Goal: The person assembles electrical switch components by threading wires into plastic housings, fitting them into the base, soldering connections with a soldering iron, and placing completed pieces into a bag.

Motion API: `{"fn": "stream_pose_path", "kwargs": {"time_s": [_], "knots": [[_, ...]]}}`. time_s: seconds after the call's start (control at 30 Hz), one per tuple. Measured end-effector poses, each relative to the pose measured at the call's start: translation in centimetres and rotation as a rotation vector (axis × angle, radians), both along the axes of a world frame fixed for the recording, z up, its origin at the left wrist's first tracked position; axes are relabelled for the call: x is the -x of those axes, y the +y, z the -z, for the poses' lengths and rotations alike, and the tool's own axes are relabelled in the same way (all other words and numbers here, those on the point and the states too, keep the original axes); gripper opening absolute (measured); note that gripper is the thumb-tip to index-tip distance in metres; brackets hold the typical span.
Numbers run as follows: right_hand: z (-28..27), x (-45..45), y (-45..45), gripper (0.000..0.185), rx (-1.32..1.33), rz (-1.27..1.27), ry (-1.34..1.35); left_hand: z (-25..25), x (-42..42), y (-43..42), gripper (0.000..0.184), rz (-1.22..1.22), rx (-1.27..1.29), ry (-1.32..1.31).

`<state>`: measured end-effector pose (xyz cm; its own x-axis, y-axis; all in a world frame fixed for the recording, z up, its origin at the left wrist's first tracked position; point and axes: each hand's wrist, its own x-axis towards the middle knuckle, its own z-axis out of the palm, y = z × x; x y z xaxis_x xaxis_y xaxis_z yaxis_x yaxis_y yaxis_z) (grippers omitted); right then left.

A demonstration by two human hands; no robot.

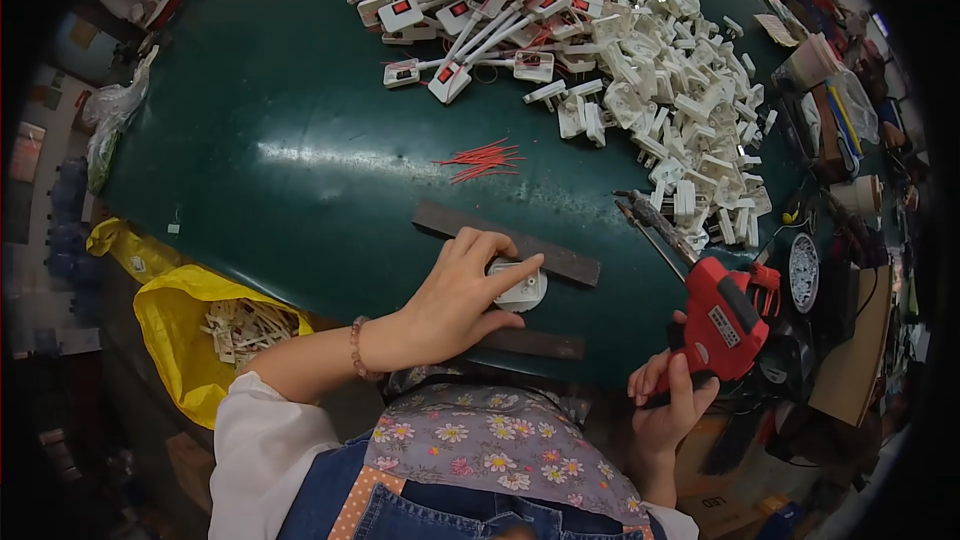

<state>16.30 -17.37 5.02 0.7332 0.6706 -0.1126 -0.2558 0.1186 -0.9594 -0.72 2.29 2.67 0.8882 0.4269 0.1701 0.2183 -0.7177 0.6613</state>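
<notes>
My left hand rests over a round white plastic part, its fingers curled round the part's edges and holding it on the table. The part lies between two dark flat bars, one behind it and one in front. In my right hand is a red soldering gun, gripped by its handle. Its dark barrel and thin metal tube point up and left, apart from the white part. Beyond the rear bar lies a small bunch of short red wires.
A big heap of white plug housings covers the right back of the green table. White cabled pieces with red switches are piled at the back. At left hangs a yellow bag of small parts. A round dish stands at right.
</notes>
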Motion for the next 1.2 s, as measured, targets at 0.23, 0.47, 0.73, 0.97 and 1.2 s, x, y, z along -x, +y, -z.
{"fn": "stream_pose_path", "kwargs": {"time_s": [0.23,0.47,0.73,0.97,1.2], "knots": [[0.0,0.2,0.2,0.039,0.004,-0.024,-0.04,0.3,-4.7,11.6,0.024,-0.598,-0.551,-0.191],[0.1,-0.1,-0.3,0.038,-0.004,0.013,-0.061,2.8,-7.9,18.2,0.013,-0.716,-0.606,-0.002],[-1.3,-2.0,1.2,0.036,-0.062,0.151,-0.051,-4.8,-8.2,15.2,0.009,-0.394,-0.598,-0.63],[-4.6,-2.7,4.0,0.051,-0.097,0.112,-0.186,-12.6,-7.5,4.6,0.008,-0.058,-0.257,-0.517],[-5.7,-1.2,5.7,0.065,-0.109,-0.058,-0.219,-11.8,-8.4,0.7,0.016,0.163,0.051,-0.367]]}}
